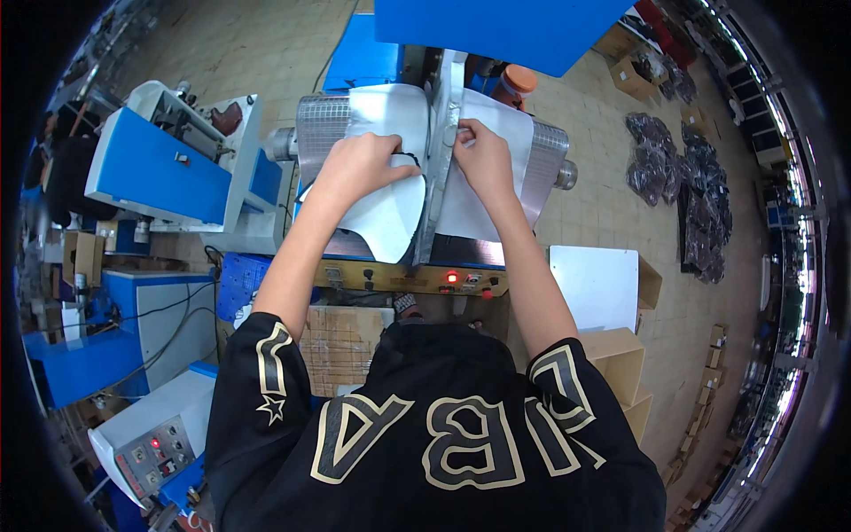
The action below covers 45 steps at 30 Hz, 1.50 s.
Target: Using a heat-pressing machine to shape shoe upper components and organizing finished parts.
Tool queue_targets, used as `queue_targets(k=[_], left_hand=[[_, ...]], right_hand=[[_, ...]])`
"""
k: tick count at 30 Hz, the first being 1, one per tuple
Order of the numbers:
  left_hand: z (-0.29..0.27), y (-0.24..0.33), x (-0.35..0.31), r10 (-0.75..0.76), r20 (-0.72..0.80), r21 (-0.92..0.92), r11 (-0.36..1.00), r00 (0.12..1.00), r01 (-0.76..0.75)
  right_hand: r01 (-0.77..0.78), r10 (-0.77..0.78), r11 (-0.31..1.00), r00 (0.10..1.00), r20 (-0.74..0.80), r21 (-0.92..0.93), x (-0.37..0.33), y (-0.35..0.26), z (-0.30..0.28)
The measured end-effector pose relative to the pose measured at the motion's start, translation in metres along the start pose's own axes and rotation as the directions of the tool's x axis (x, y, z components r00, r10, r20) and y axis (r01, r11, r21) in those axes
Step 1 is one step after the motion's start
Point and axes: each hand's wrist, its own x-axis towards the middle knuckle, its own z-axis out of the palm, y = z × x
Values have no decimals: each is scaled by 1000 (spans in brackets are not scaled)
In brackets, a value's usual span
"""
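Note:
My left hand [362, 167] is closed on the upper edge of a white curved piece [386, 217] with a dark rim, its thumb along the top. The piece lies over the left side of a machine, left of an upright grey metal bar [441, 151]. Right of that bar, my right hand [483, 158] has its fingers curled together close to the metal; what they hold, if anything, is too small to make out. White sheets [514, 129] cover part of the gridded metal pads [321, 124] on both sides of the bar.
Below my hands runs the machine's yellow control panel [425, 278] with a lit red light. A blue housing [505, 27] overhangs the far side, near an orange-lidded container [521, 80]. Blue-and-white machines [168, 168] stand left; a white board [594, 284] and plastic-wrapped bundles [654, 160] are right.

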Motion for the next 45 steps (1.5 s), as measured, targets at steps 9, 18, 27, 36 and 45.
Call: queue_targets(k=[9, 18, 27, 36, 45], left_hand=[[24, -10, 14, 51, 232, 257, 960, 971, -111], [37, -31, 17, 193, 300, -160, 976, 934, -150], [58, -21, 24, 149, 238, 45, 985, 960, -164], [59, -4, 49, 48, -403, -273, 947, 914, -170], [49, -15, 27, 272, -206, 220, 949, 940, -226]], right_hand=[[-5, 3, 1000, 996, -95, -28, 21, -2, 3], [-114, 143, 986, 954, -265, 122, 24, 10, 10], [-150, 260, 963, 736, -625, 224, -72, 121, -55], [-365, 530, 734, -220, -819, 572, -364, 354, -192], [-890, 666, 165, -217, -714, 424, -406, 326, -203]])
